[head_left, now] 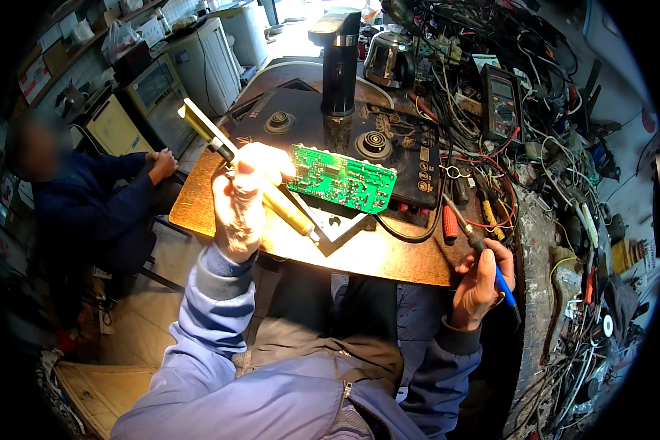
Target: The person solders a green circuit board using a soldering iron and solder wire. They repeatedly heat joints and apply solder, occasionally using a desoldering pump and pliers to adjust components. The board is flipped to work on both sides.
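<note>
My left hand [238, 198], brightly lit, is closed around a gold-coloured desoldering pump [290, 213] and the left end of a green circuit board [341, 180]. The board's soldered face shows, raised above the table's front part. The pump slants from upper left to lower right, with its pale nozzle low. My right hand [484, 282] grips a soldering iron [501, 282] with a blue and dark handle, at the table's right front corner. Its tip points up and away, apart from the board. Glare hides some of my left fingers.
Behind the board lies a black electric tea stove [301, 110] bearing a tall black column [339, 73]. A glass kettle [389, 62], a multimeter [501, 103], a red handle [449, 222] and tangled wires [557, 158] crowd the right. A person [88, 191] sits at left.
</note>
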Available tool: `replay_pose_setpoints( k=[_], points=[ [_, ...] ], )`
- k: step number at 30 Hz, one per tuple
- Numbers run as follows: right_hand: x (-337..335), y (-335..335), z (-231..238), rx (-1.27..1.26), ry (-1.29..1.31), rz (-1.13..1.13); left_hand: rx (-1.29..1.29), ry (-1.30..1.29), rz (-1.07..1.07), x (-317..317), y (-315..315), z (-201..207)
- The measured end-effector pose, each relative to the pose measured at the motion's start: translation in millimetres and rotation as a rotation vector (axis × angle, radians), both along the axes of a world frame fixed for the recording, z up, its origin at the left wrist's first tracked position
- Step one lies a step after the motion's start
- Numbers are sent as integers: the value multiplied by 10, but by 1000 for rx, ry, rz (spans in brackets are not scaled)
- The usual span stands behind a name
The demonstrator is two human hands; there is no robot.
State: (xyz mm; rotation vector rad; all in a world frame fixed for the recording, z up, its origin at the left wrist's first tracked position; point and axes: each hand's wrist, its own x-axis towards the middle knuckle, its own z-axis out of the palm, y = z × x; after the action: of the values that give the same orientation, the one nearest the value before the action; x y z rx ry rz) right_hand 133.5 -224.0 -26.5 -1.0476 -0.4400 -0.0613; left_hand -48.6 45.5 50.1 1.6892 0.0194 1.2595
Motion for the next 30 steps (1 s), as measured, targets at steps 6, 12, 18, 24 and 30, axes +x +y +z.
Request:
replay_pose_setpoints(
  k=[6, 12, 18, 24, 30],
  points=[
    [-65, 89, 72, 63, 85, 186, -268, 178, -98, -12, -271, -63],
    [-172, 286, 99, 41, 115, 328, -573, 162, -250, -124, -333, -68],
    [-247, 308, 150, -69, 62, 292, -483, -12, -424, -150, -380, -162],
    [-247, 281, 151, -107, 78, 299, -329, 78, -234, -151, -544, -228],
    [-223, 281, 169, -119, 133, 321, -269, 66, -233, -101, -628, -244]
  ],
)
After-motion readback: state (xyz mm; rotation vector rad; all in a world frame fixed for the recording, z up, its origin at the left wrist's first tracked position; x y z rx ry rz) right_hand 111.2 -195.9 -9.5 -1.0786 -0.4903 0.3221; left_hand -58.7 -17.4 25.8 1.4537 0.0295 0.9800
